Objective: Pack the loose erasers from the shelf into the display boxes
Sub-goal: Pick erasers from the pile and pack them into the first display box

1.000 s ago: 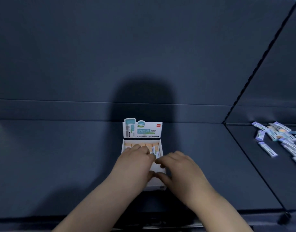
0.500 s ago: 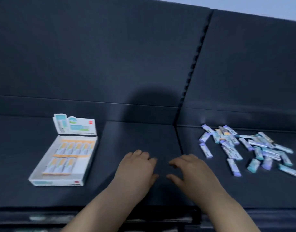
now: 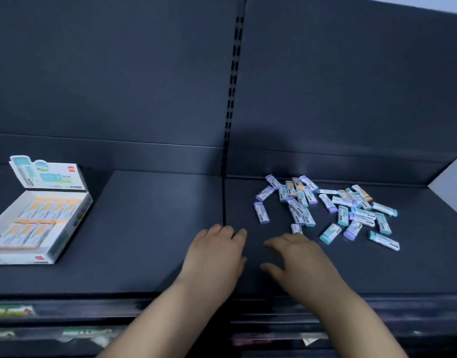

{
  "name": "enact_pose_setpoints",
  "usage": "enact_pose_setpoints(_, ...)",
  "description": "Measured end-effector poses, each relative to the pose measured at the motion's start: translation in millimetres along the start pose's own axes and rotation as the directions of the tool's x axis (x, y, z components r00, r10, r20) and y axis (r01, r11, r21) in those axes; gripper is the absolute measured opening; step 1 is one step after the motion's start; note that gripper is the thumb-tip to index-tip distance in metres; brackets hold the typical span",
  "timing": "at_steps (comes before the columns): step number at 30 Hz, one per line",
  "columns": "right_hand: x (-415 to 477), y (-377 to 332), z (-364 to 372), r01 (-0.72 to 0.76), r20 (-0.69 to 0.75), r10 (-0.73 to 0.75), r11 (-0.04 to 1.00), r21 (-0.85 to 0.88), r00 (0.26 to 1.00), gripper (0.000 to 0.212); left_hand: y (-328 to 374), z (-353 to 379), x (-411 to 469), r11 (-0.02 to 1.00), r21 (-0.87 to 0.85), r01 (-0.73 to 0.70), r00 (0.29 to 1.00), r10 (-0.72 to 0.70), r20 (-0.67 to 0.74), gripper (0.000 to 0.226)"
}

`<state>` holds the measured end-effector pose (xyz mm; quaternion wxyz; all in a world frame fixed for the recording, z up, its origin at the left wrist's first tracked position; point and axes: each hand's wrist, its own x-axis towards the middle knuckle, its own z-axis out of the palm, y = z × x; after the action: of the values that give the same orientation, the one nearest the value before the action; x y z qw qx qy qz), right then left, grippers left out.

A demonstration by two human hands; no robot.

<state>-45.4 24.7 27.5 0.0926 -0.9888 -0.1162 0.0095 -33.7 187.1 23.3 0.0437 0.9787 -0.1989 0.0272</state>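
the left hand (image 3: 214, 257) keeps its fingers (image 3: 223, 229) close together and bent down a little. it holds nothing. i cannot tell if the tips touch the shelf (image 3: 157, 228). the right hand (image 3: 303, 259) has its thumb (image 3: 270, 267) and first finger (image 3: 272, 244) spread apart, and it holds nothing too. its other fingers hide behind the hand. both hands are palm down, near each other, at the front of the shelf by the dark seam (image 3: 223, 202) that splits it.

just past the right hand lies one eraser (image 3: 296, 228), partly hidden by the knuckles. beyond it, on the right part of the shelf, is the pile (image 3: 325, 205) of loose erasers. they are small white bars in paper sleeves with purple, blue-green or orange ends. they point every which way and some lie on others. the print on the sleeves is too small to read.

far to the left, well apart from both hands, sits the box (image 3: 72, 223). it is white and open. its flap (image 3: 51, 177) stands up at the back, with blue-green pictures and a small red logo (image 3: 72, 171). the words there are too blurred to read. inside the box lie two rows (image 3: 49, 208) of erasers with orange ends, side by side. the front wall has small red marks as well.

under the shelf edge are tags (image 3: 10, 310), all blurred.
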Motion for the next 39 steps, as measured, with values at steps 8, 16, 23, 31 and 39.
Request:
enact_pose_setpoints(8, 2, 16, -11, -0.113, 0.004, 0.113, 0.993, 0.038, 0.994, 0.049, 5, -7, 24, 0.998, -0.009, -0.066, 0.997, 0.066, 0.026, 0.055)
enact_pose_setpoints(16, -1, 38, 0, -0.193, -0.032, 0.196, 0.978, 0.077, 0.98, 0.046, 14, 9, 43, 0.99, 0.007, -0.139, 0.986, 0.137, 0.098, 0.055)
enact_pose_setpoints(23, 7, 92, -5, -0.161, -0.006, 0.162, 0.985, 0.065, 0.987, 0.041, 53, 17, 69, 0.993, 0.032, -0.113, 0.99, 0.11, 0.09, 0.056)
enact_pose_setpoints(31, 14, 208, -40, -0.095, -0.034, 0.097, 0.994, 0.05, 0.995, 0.036, 147, 30, 122, 0.999, 0.017, -0.045, 0.999, 0.045, -0.006, 0.055)
enact_pose_setpoints(39, 59, 312, -54, -0.167, -0.064, 0.177, 0.975, 0.145, 0.982, 0.029, 202, 44, 152, 0.997, 0.01, 0.075, 0.997, -0.074, -0.032, 0.052)
